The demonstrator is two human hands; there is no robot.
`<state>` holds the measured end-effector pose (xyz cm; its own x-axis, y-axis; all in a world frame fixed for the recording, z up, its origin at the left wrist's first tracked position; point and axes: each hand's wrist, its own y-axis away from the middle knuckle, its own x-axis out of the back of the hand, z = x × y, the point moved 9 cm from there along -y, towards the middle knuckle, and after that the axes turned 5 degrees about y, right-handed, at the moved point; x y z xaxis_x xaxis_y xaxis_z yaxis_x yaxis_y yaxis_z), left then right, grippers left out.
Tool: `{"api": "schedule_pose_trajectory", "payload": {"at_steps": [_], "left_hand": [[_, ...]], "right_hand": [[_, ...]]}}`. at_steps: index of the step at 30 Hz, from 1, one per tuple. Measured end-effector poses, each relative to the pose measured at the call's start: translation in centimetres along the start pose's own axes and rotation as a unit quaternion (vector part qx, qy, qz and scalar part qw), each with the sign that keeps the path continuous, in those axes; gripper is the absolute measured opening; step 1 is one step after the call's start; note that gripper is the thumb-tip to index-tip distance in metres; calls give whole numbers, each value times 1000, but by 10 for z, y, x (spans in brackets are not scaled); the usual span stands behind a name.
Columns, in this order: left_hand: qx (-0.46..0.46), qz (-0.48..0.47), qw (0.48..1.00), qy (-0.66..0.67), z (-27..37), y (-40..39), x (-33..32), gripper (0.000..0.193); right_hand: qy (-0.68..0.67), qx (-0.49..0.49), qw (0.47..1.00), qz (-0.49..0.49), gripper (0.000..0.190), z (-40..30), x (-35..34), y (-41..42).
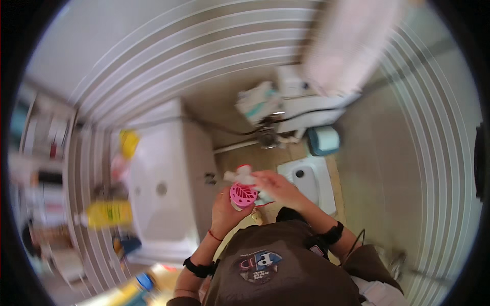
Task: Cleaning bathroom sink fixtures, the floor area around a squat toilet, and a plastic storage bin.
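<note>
My left hand (229, 214) is closed around a small round container with a pink lid (244, 194), whose top has leaf-shaped cut-outs. Just above and right of it, my right hand (277, 187) pinches a crumpled white cloth or wipe (243, 175) with a red edge. The cloth hangs partly over the far side of the lid. Another pale piece with a red edge (265, 199) shows beneath my right hand; whether it belongs to the same cloth, I cannot tell.
A white washbasin (162, 214) stands at left, with a yellow bottle (109, 214) on its far-left side. A squat toilet (306, 178) is set in the floor at right, near a teal bin (323, 140). A blurred pinkish towel (344, 49) hangs at the top right.
</note>
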<state>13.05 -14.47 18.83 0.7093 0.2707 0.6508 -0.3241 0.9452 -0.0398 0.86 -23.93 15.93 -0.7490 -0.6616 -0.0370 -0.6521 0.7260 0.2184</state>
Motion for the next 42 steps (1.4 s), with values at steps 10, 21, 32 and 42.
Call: {"api": "schedule_pose_trajectory", "payload": {"at_steps": [10, 21, 32, 42], "left_hand": [[-46, -326, 917, 225, 65, -106, -244, 57], [-200, -110, 943, 242, 168, -348, -366, 57], [-97, -51, 969, 222, 126, -394, -385, 53], [-170, -14, 971, 166, 176, -431, -424, 65]], "right_hand": [[-377, 16, 832, 407, 17, 109, 211, 59], [-349, -73, 706, 612, 29, 203, 337, 169], [-378, -135, 704, 586, 36, 243, 341, 150], [-330, -183, 710, 595, 35, 249, 346, 144]]}}
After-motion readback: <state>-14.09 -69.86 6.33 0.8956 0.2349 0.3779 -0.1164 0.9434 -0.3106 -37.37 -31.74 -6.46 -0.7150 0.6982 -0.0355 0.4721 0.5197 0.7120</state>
